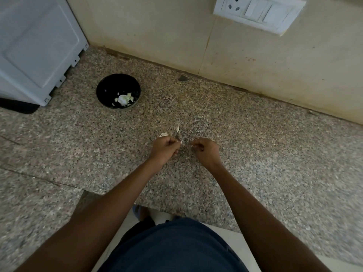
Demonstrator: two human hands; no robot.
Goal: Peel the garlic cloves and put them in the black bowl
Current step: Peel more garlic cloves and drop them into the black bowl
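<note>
fingers of my left hand [166,147] and right hand [206,149] curl as if pinching something too small to tell, black bowl [104,89] with pale garlic pieces [123,99] well apart up left, so i judge a slick clove could slip onto the granite counter [255,154].

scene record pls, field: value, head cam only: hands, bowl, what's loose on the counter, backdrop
left hand: fingers curled, pinching something small and pale; too small to name
right hand: fingers curled, small pale bit at the fingertips; grip unclear
hands: apart, a narrow gap between them, over the counter
black bowl: on granite counter, far left of the hands
bowl contents: garlic pieces, pale, heaped at near side
loose skins: on counter just beyond left hand
white appliance: upper left, beside bowl
switch plate: on wall, upper right
</note>
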